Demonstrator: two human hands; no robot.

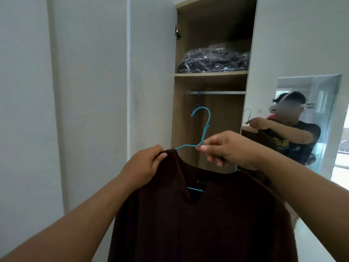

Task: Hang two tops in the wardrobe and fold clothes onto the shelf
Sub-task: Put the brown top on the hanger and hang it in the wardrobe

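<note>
— Where is the top right now?

— The dark brown top [204,220] hangs on a blue wire hanger [203,129], held up in front of the open wardrobe [211,17]. It fills the lower middle of the view, neckline up, with a V-shaped notch at the front of the collar through which a bit of the hanger's lower bar shows.

— And the hands?

— The left hand [143,163] grips the top's left shoulder, fingers curled round the fabric right where the hanger's arm goes under it. The right hand [228,148] pinches the hanger at the base of its twisted neck, thumb and forefinger closed on the wire, the other fingers curled beneath.

— Is the hanger on the rail?

— Not yet. The hook points up and leftward, below the metal rail [217,92] and well in front of it. Something blue hangs from the rail's left end, too small to make out clearly.

— What else is in the wardrobe?

— Above the rail is a wooden shelf [210,75] carrying a bundle of dark clothing in clear plastic wrap [214,60]. The compartment above the bundle is dark.

— And around it?

— A pale door [151,72] stands open on the left. On the right, another pale door panel bears a mirror [324,87], which reflects a person in a black printed T-shirt holding the hanger and top.
</note>
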